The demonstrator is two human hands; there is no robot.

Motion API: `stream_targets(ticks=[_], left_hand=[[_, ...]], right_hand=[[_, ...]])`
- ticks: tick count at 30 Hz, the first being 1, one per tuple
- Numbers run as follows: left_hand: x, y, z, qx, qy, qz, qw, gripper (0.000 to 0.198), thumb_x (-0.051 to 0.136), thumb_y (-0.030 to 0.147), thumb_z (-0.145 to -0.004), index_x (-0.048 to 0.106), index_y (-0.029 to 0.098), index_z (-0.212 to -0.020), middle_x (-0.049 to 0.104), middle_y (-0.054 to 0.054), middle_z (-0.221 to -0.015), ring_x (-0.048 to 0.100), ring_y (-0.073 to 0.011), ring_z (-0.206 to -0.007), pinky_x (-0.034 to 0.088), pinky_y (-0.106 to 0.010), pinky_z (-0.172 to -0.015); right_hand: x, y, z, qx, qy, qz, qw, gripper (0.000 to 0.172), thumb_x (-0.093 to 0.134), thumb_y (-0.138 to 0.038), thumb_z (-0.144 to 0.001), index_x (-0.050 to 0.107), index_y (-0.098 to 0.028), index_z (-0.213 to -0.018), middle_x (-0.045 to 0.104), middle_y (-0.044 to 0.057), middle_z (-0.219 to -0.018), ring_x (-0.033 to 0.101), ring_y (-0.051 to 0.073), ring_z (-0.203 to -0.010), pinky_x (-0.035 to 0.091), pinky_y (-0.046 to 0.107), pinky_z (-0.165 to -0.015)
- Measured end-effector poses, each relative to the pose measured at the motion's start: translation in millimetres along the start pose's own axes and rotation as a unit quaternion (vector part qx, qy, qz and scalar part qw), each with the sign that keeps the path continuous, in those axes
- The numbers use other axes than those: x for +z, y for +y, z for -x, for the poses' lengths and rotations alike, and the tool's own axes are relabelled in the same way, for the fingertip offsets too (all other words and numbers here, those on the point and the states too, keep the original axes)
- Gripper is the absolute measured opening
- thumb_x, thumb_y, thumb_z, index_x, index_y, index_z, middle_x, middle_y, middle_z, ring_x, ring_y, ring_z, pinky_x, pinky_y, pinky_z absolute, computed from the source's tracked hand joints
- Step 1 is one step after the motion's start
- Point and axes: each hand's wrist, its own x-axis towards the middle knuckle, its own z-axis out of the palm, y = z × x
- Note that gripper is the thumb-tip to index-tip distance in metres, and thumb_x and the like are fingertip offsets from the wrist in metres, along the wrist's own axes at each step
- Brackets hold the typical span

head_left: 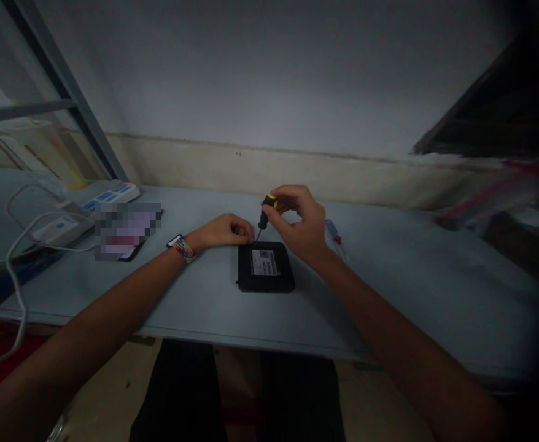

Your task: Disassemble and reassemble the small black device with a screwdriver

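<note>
Right hand (304, 224): fingers closed round the screwdriver (263, 220), handle up, shaft slanting down-left to the far edge of the black box (266, 265), near its far-left corner. Box lies flat on the tabletop (205, 294), label up. Left hand (227, 232) sits right by that corner, fingers curled; can't tell if they grip anything. Tip contact unclear.

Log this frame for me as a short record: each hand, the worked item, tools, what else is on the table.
Left hand: fingers curled at the far-left corner of the black box; contact unclear
Right hand: grips the black-and-yellow screwdriver, tip down at the box's far edge
Worked item: black box, flat, white label up
Other tool: blue-handled screwdriver, lying beyond the right wrist
Table left: power strip, white cable
</note>
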Motion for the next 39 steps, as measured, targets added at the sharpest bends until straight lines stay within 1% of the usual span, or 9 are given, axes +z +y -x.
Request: stream_targets(ticks=[4, 6, 10, 13, 19, 24, 32, 35, 39], left_hand=[[1.5, -0.3, 0.1, 0.017, 0.010, 0.013, 1.000, 0.013, 0.079, 0.029, -0.088, 0.085, 0.018, -0.092, 0.080, -0.003, -0.084, 0.067, -0.0156, -0.078, 0.051, -0.030, -0.080], [1.9, 0.3, 0.2, 0.015, 0.010, 0.022, 1.000, 0.012, 0.081, 0.028, -0.088, 0.086, 0.020, -0.095, 0.083, -0.004, -0.091, 0.071, -0.0175, -0.084, 0.054, -0.033, -0.087], [0.6, 3.3, 0.8, 0.010, 0.002, 0.028, 1.000, 0.012, 0.083, 0.028, -0.089, 0.088, 0.020, -0.097, 0.084, -0.005, -0.092, 0.072, -0.0180, -0.086, 0.055, -0.033, -0.089], [-1.0, 8.1, 2.0, 0.014, -0.017, 0.026, 0.999, 0.014, 0.084, 0.029, -0.089, 0.088, 0.020, -0.098, 0.082, -0.004, -0.085, 0.070, -0.0167, -0.081, 0.054, -0.032, -0.086], [1.8, 17.5, 3.0, 0.028, -0.049, 0.024, 0.998, 0.017, 0.084, 0.033, -0.089, 0.090, 0.021, -0.100, 0.074, -0.001, -0.071, 0.064, -0.0157, -0.073, 0.050, -0.030, -0.077], [3.1, 18.4, 2.1, 0.024, -0.058, 0.011, 0.998, 0.021, 0.084, 0.035, -0.089, 0.091, 0.022, -0.103, 0.071, 0.000, -0.068, 0.059, -0.0143, -0.070, 0.044, -0.029, -0.072], [2.5, 17.8, 2.0, 0.025, -0.066, 0.004, 0.997, 0.027, 0.082, 0.040, -0.091, 0.090, 0.020, -0.106, 0.072, 0.000, -0.072, 0.056, -0.0134, -0.068, 0.042, -0.029, -0.072], [2.6, 19.7, 2.3, 0.022, -0.066, 0.001, 0.998, 0.026, 0.082, 0.039, -0.090, 0.090, 0.020, -0.105, 0.074, -0.001, -0.074, 0.056, -0.0132, -0.069, 0.041, -0.029, -0.071], [2.4, 22.3, 3.2, 0.019, -0.063, -0.002, 0.998, 0.025, 0.082, 0.038, -0.089, 0.091, 0.020, -0.104, 0.076, -0.002, -0.078, 0.056, -0.0130, -0.069, 0.040, -0.029, -0.070]], right_hand=[[-1.6, -7.4, -0.2, -0.051, -0.021, 0.009, 0.998, 0.017, 0.075, -0.028, -0.100, 0.071, -0.028, -0.116, 0.079, 0.002, -0.106, 0.074, 0.014, -0.077, 0.064, 0.031, -0.072], [-1.1, -10.1, -1.4, -0.063, -0.020, 0.009, 0.998, 0.015, 0.074, -0.027, -0.100, 0.072, -0.027, -0.115, 0.078, 0.002, -0.105, 0.073, 0.014, -0.075, 0.063, 0.031, -0.069], [0.5, -14.9, -4.9, -0.087, 0.005, 0.005, 0.996, 0.008, 0.076, -0.027, -0.099, 0.073, -0.027, -0.106, 0.074, 0.002, -0.096, 0.068, 0.015, -0.074, 0.059, 0.030, -0.062], [0.2, -18.6, -6.3, -0.091, 0.023, -0.003, 0.996, 0.010, 0.081, -0.027, -0.096, 0.074, -0.028, -0.103, 0.072, 0.001, -0.093, 0.064, 0.015, -0.072, 0.056, 0.029, -0.058], [-2.7, -24.0, -6.5, -0.063, 0.014, -0.020, 0.998, 0.009, 0.082, -0.028, -0.094, 0.073, -0.028, -0.097, 0.069, 0.000, -0.085, 0.059, 0.014, -0.063, 0.051, 0.031, -0.053], [-4.6, -27.2, -5.8, -0.028, 0.010, -0.052, 0.998, 0.014, 0.084, -0.035, -0.093, 0.072, -0.027, -0.093, 0.068, 0.000, -0.085, 0.057, 0.012, -0.060, 0.047, 0.028, -0.049], [-4.3, -29.0, -5.4, 0.011, -0.009, -0.118, 0.993, 0.016, 0.084, -0.038, -0.094, 0.071, -0.027, -0.094, 0.068, 0.001, -0.088, 0.063, 0.013, -0.070, 0.051, 0.026, -0.053], [-4.7, -28.7, -5.3, 0.047, -0.030, -0.144, 0.988, 0.022, 0.083, -0.046, -0.094, 0.071, -0.027, -0.095, 0.070, 0.002, -0.092, 0.066, 0.014, -0.074, 0.052, 0.024, -0.053], [-6.8, -27.5, -5.3, 0.100, -0.060, -0.190, 0.975, 0.030, 0.083, -0.053, -0.094, 0.072, -0.025, -0.098, 0.074, 0.003, -0.098, 0.063, 0.010, -0.066, 0.049, 0.021, -0.047]])
